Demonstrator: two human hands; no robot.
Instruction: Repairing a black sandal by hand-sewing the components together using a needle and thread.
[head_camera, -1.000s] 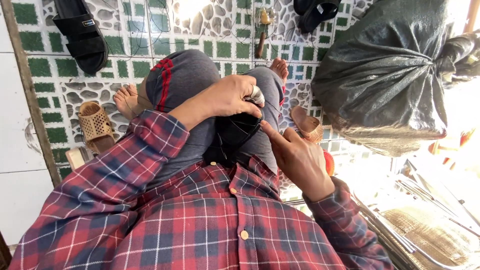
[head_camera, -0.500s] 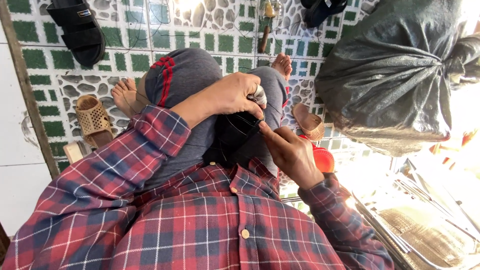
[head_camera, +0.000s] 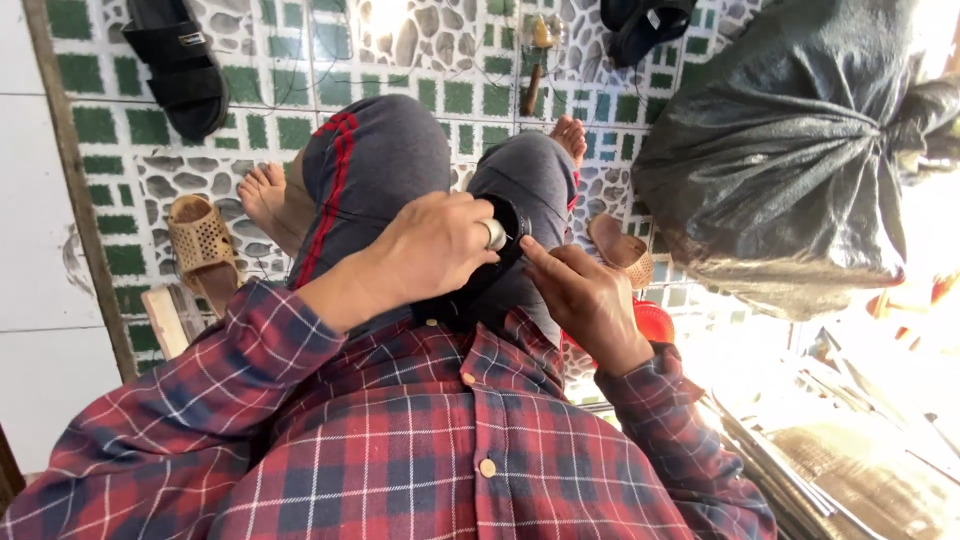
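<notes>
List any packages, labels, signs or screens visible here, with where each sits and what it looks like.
No signs or screens show.
Black plastic bag: upper right on the tiled floor, bulging, tied at its right end, glossy and creased.
Small label: pale tag on the strap of the black sandal, upper left; too small to make out.

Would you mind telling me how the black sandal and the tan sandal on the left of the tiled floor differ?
The black sandal is dark with broad solid straps, while the tan sandal is light brown with a perforated, woven-looking upper. The black sandal lies further from the person, near the top edge of the view; the tan sandal lies close beside the bare foot. Both rest unworn on the green patterned tiles, and neither hand touches them.
</notes>
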